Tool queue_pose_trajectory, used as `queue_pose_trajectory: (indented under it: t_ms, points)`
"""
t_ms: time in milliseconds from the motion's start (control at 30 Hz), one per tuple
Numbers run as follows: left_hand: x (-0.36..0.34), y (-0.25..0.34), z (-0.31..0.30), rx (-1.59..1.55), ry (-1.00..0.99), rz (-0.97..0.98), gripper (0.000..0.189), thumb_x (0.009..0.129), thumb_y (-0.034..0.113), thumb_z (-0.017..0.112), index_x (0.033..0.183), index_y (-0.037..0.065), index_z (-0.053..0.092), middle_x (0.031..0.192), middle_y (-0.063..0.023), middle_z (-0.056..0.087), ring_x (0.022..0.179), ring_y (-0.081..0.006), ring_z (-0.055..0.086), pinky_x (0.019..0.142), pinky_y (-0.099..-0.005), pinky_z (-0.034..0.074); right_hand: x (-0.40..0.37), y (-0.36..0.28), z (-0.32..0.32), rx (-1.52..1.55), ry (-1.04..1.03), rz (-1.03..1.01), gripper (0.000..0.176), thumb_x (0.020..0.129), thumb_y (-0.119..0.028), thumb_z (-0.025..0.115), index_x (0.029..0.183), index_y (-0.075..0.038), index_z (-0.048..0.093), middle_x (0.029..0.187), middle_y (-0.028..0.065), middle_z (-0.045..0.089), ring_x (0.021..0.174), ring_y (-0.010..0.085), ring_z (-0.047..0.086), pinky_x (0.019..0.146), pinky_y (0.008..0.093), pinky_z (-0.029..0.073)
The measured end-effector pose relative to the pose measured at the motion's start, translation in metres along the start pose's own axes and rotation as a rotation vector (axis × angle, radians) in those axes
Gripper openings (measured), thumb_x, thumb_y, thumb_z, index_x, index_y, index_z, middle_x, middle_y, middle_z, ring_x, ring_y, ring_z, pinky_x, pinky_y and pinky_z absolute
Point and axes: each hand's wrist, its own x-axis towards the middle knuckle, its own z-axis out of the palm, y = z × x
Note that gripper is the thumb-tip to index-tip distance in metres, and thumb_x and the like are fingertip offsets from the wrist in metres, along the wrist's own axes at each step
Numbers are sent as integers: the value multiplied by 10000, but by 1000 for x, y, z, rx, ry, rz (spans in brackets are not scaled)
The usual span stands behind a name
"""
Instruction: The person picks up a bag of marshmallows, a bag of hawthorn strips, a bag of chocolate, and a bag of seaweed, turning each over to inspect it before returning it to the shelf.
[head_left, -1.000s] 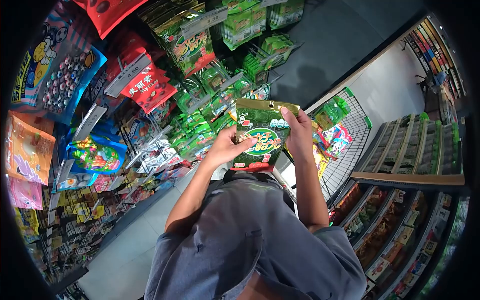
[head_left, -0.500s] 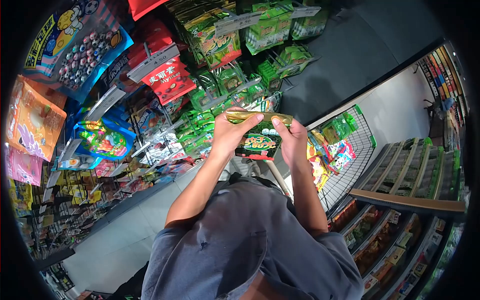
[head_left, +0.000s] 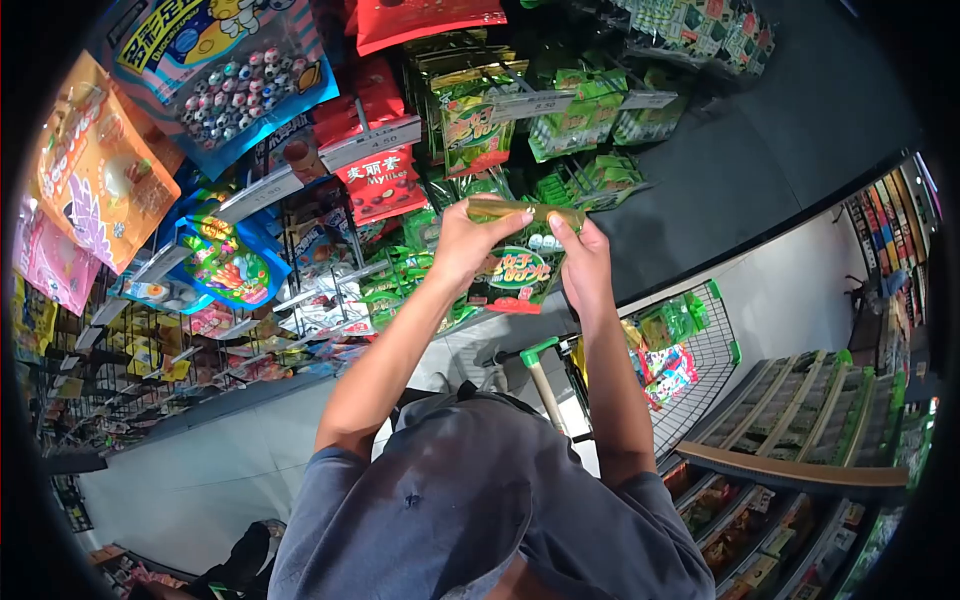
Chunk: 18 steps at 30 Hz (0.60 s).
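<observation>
Held a green snack bag (head_left: 522,275) up close before the hanging packets (head_left: 475,130), fingers of left hand (head_left: 462,245) and right hand (head_left: 585,265) clamped on its gold top strip. Risked, likely, dropping it from so thin a pinch, or knocking neighbouring packets off hooks.

There were one green foil snack pouch (head_left: 520,275), two hands, left hand (head_left: 468,245) and right hand (head_left: 585,265), one wire shopping trolley (head_left: 705,370), one orange plastic bag (head_left: 100,170) at the rack's left edge.
</observation>
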Motion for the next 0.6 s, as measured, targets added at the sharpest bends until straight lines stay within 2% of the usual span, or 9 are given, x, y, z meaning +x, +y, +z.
queue_pose_trajectory:
  t_ms: [33,133,267,400,467,600]
  points:
    - [12,1,-1,14,33,53,256,765,120,813,949,21,664,896,-32,689,807,-93,610,715,-258,487,13,-4,5,-17,22,6,179,938,-116,622,1064,8,651,988,52,680,844,89,616,742,264,502]
    - [41,14,-4,54,91,147,275,759,126,814,962,4,676,920,-49,699,819,-100,617,747,-278,491,56,-2,6,-51,-64,-56,176,937,-111,614,1067,2,652,1023,50,673,928,99,600,840,271,465]
    - [70,24,-5,-25,152,255,259,768,101,792,981,-3,688,942,-64,707,855,-110,625,794,-275,480,100,-9,11,113,-169,-36,161,926,-69,607,1063,7,648,1042,59,668,984,115,594,886,282,449]
    - [85,37,-8,-6,150,274,231,778,64,765,988,0,692,949,-67,708,873,-115,629,808,-272,476,124,-22,18,202,-214,16,174,917,-41,602,1082,7,630,1078,75,664,1038,133,594,950,292,435]
    - [90,40,-6,-61,113,276,202,786,33,739,982,6,696,954,-65,709,866,-122,636,802,-279,483,131,-24,18,169,-200,-60,175,912,-31,601,1082,0,629,1093,67,658,1055,127,582,966,295,420]
    - [93,42,-6,-185,58,270,163,803,13,726,962,-10,696,937,-53,704,831,-106,628,795,-262,489,133,-29,17,172,-228,-81,179,909,-27,601,1086,-4,625,1098,58,653,1060,118,569,975,291,400]
